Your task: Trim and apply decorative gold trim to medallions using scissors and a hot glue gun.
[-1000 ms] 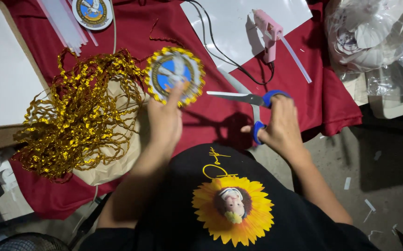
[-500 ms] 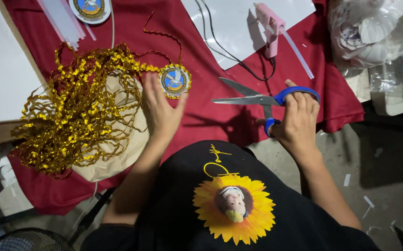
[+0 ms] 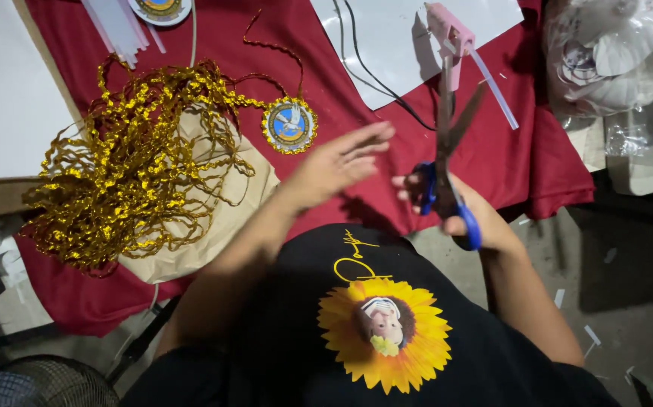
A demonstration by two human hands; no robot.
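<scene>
round badge (image 3: 289, 126) lies on the tablecloth (image 3: 522, 158), right of the ribbon tangle (image 3: 134, 162) (glue gun (image 3: 449, 34) behind).

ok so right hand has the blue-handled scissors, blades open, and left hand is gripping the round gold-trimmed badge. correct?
Not quite. In the head view the left hand is open and holds nothing; the round gold-trimmed badge lies apart from it on the red cloth. The right hand does hold the blue-handled scissors, blades open.
</scene>
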